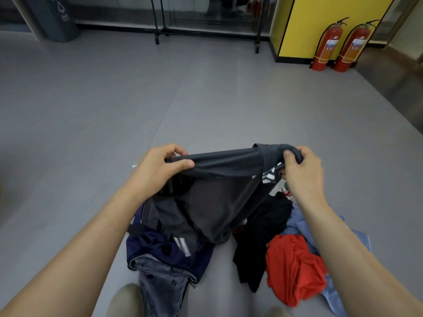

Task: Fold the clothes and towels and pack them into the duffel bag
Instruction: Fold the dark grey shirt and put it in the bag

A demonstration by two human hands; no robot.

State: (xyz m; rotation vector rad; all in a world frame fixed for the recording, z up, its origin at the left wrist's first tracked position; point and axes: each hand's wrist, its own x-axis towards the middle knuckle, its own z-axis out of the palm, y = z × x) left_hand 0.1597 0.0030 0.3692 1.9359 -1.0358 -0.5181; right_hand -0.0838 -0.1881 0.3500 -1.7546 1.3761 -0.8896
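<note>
The left hand point(158, 172) and the right hand point(302, 172) are well apart, and each one is clamped on the top edge of a grey garment point(219, 202). The left hand pinches the edge under its thumb. The right hand grips a bunched corner. The edge is pulled almost straight between them, and the rest hangs down, with its lower end touching the pile on the floor point(91, 110).

The garment looks thin, soft and light. It has no stiffness, so I think it will sag and twist wherever it is not held. The cloth seems smooth, so a pinch at a seam or hem should be safer than a pinch on open fabric. For a clean fold, it is better to hold two matching corners and let the weight pull it flat.

Under it lie a navy piece point(155, 248) and jeans point(160, 287). To the right are a black piece point(261, 225), a red piece point(295, 268) and a blue piece point(304, 225), all crumpled and not yet folded. I cannot tell for sure where the duffel bag is.
</note>
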